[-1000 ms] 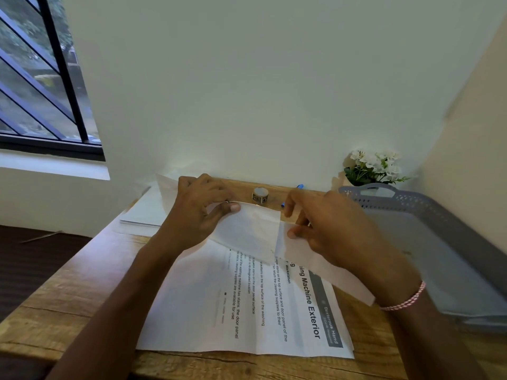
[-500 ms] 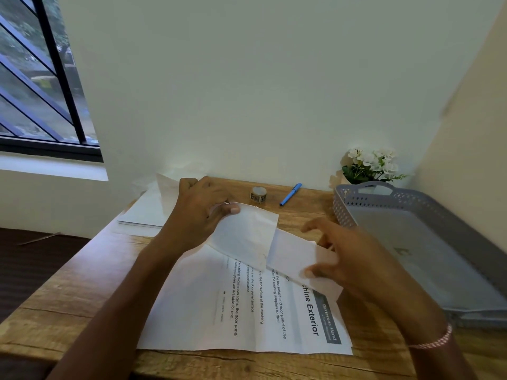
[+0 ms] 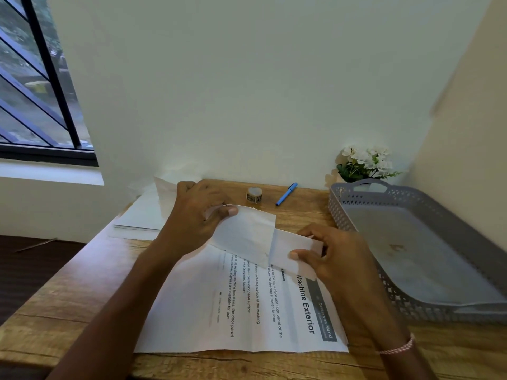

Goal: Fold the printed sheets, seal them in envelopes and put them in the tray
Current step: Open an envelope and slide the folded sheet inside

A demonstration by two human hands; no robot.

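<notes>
My left hand (image 3: 196,215) grips a white envelope (image 3: 247,231) by its left end, lifted a little above the table. A folded white sheet (image 3: 292,250) sticks out of the envelope's right end. My right hand (image 3: 337,259) pinches that sheet's free end between thumb and fingers. Under both hands a printed sheet (image 3: 247,311) lies flat and unfolded on the wooden table (image 3: 68,292), its heading reading "Machine Exterior". The grey perforated tray (image 3: 338,215) stands to the right of my right hand.
A stack of white paper (image 3: 142,215) lies at the table's back left, partly behind my left hand. A small tape roll (image 3: 254,194) and a blue pen (image 3: 286,193) rest near the wall. White flowers (image 3: 365,163) stand behind the tray.
My right hand dropped from near the pen and moved left with the folded sheet. Less of the sheet now shows outside the envelope. My left hand has stayed in place.
</notes>
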